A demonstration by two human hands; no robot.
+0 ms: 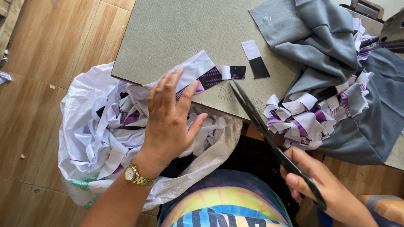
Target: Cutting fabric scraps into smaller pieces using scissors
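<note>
My left hand [168,117], a gold watch on its wrist, presses flat on a strip of white fabric with a black and purple pattern [198,73] at the near edge of the grey table [176,29]. My right hand [324,189] grips the handles of black scissors [256,117], whose blades point up toward the strip's cut end. Two small cut pieces lie just past the blades: a white and black one [234,72] and a larger one [255,59].
A white woven sack [84,138] full of fabric scraps sits on the wooden floor below the table edge. A pile of cut patterned pieces [307,117] lies on grey cloth [328,42] at the right. Part of a sewing machine [391,29] shows top right.
</note>
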